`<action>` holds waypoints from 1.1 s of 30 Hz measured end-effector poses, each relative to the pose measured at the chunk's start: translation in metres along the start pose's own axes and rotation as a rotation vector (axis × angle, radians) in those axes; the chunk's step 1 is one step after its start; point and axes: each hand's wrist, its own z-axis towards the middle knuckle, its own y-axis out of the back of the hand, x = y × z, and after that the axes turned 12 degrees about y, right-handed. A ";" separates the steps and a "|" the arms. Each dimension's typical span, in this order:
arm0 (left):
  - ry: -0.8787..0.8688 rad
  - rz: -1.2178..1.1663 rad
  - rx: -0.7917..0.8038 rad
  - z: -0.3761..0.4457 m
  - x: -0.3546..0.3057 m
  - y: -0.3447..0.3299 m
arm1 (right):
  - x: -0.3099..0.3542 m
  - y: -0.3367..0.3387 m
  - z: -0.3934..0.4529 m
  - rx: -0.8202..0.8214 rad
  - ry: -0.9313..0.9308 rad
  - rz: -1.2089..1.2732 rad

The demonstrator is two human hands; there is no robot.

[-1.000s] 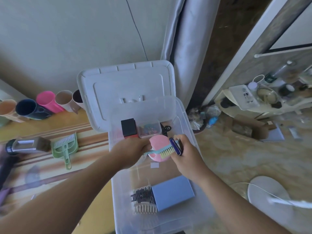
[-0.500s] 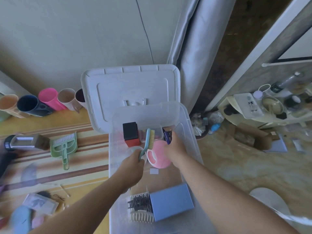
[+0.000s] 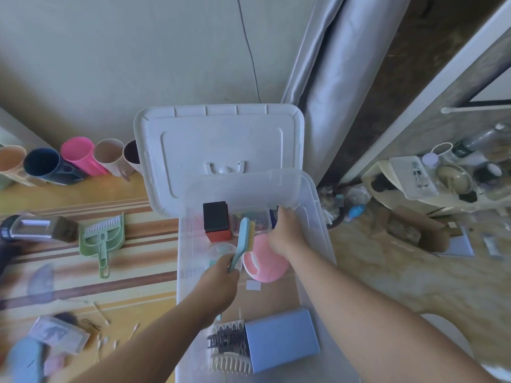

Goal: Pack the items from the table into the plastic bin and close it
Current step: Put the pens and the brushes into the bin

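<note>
both hands inside the clear plastic bin (image 3: 318, 217), lid (image 3: 218, 145) off and leaning upright behind it against the wall.

left hand (image 3: 218, 283) grips the handle end of a teal brush (image 3: 241, 243), fingers curled round it; brush tilted up, yellow bristles facing right, held above the bin floor just left of a pink round thing (image 3: 266, 261).

right hand (image 3: 284, 233) reaches into the far right part of the bin. fingers point down and away, hidden from here, so can't tell if it holds anything. a dark blue object (image 3: 273, 215) peeks out just beside it.

already in the bin: black-and-red box (image 3: 216, 221) upright at the far end, small clear case (image 3: 255, 222) next to it, clear round lid-like piece (image 3: 219, 251) under the brush, blue box (image 3: 282, 340) at the near end with hair clips (image 3: 228, 346) touching its left side.

on the table (image 3: 143, 189), left of the bin: green mini dustpan (image 3: 102, 240), a row of cups (image 3: 77, 158) lying on their sides by the wall, dark flask-like item (image 3: 36, 229), blurred stuff near bottom left.
</note>
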 end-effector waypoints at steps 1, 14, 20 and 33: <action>0.006 -0.019 0.002 -0.001 -0.004 -0.001 | 0.002 0.004 -0.011 -0.046 0.032 0.057; -0.151 0.068 0.210 -0.026 -0.019 -0.013 | 0.020 0.015 -0.070 0.086 0.184 0.061; -0.244 0.153 0.043 -0.043 0.002 0.011 | 0.042 0.021 -0.016 -0.032 0.272 -0.471; -0.595 0.382 -0.093 -0.073 0.037 0.033 | 0.016 -0.018 0.005 0.090 0.240 -0.440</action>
